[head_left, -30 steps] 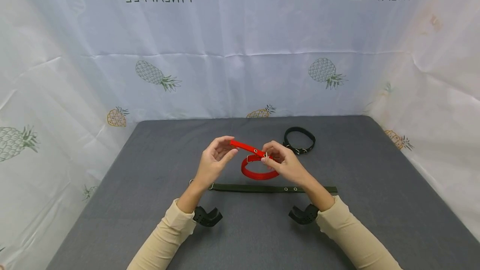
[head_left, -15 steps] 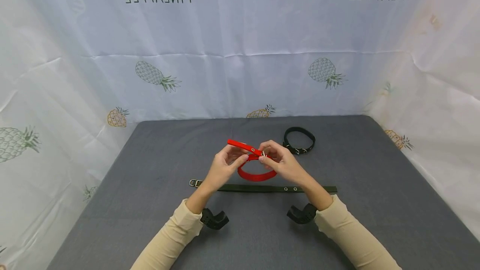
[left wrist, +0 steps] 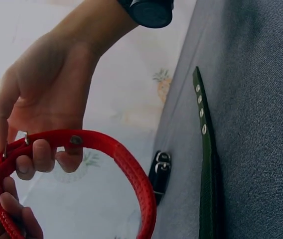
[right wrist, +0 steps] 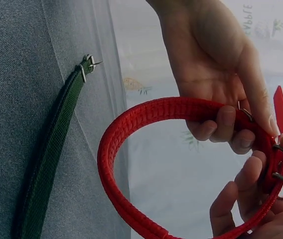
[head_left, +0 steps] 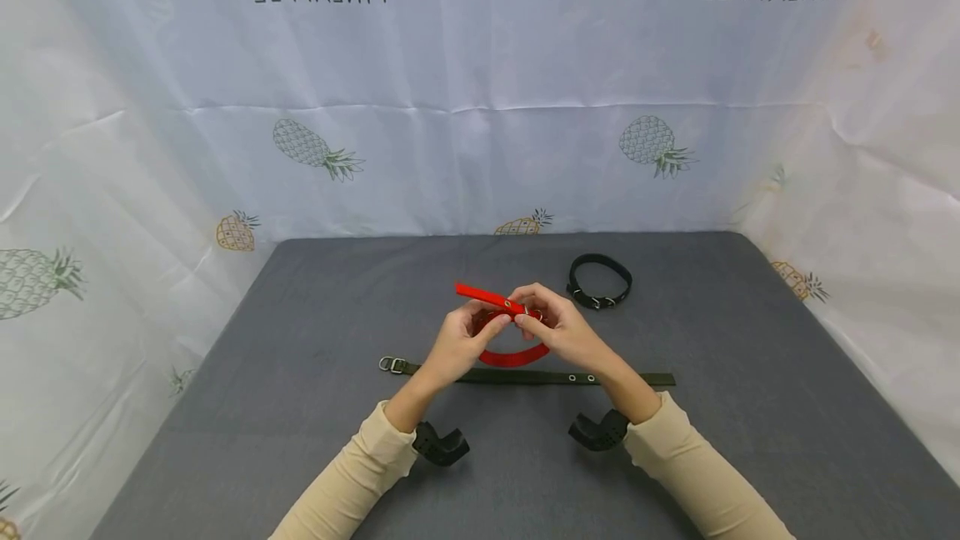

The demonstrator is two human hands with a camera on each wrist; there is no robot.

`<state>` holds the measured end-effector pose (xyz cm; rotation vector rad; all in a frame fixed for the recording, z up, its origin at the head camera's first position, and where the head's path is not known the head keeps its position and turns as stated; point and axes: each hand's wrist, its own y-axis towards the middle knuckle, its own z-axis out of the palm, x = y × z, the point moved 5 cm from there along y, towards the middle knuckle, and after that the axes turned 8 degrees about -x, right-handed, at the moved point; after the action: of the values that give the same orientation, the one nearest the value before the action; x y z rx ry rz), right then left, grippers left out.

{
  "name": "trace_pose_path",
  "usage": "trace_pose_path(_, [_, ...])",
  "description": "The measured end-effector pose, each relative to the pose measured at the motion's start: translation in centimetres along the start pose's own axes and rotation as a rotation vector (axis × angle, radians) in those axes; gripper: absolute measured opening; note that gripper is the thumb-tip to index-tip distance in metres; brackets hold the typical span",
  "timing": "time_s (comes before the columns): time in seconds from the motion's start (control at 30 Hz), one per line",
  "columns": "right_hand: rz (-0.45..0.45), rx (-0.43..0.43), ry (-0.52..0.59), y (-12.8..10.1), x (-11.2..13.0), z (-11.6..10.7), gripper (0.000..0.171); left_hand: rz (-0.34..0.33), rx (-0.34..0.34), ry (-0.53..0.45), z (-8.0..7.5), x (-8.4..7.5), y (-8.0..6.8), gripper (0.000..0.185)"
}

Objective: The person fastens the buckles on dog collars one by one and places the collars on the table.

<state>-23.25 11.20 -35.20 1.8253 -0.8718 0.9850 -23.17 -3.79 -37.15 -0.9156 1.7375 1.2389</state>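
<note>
Left hand [head_left: 459, 345] and right hand [head_left: 564, 330] pinch a red, metal-buckled strap collar [head_left: 514, 357] between thumbs and fingers, its round loop below the fingertips, its flat end [head_left: 477, 295] jutting above the left fingers.

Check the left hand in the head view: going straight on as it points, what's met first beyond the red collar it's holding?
Most likely the right hand, just ahead of the left hand and gripping the same red collar. Exact gap unclear.

Glossy red collar [right wrist: 107, 162], matt grey cloth [head_left: 517, 465]
</note>
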Motion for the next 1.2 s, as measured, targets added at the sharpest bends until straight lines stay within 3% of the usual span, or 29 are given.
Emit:
trace_pose_path(0.3, [-0.026, -0.009, 0.009, -0.03, -0.12, 0.13, 0.024, -0.022, -0.003, -0.013, 0.08, -0.31, -0.16, 0.026])
trace_pose_path(0.7, [-0.081, -0.001, 0.018, -0.27, 0.22, 0.13, 0.023, -0.063, 0.046, -0.037, -0.02, -0.17, -0.03, 0.021])
trace_pose_path(0.93, [-0.066, 0.016, 0.035, -0.37, 0.09, 0.2, 0.025, -0.036, 0.056, -0.047, -0.05, -0.18, 0.08, 0.013])
trace_pose_path(1.2, [-0.062, 0.021, 0.037, -0.34, 0.36, 0.05, 0.029, -0.078, 0.06, -0.062, -0.08, -0.06, 0.1, 0.016])
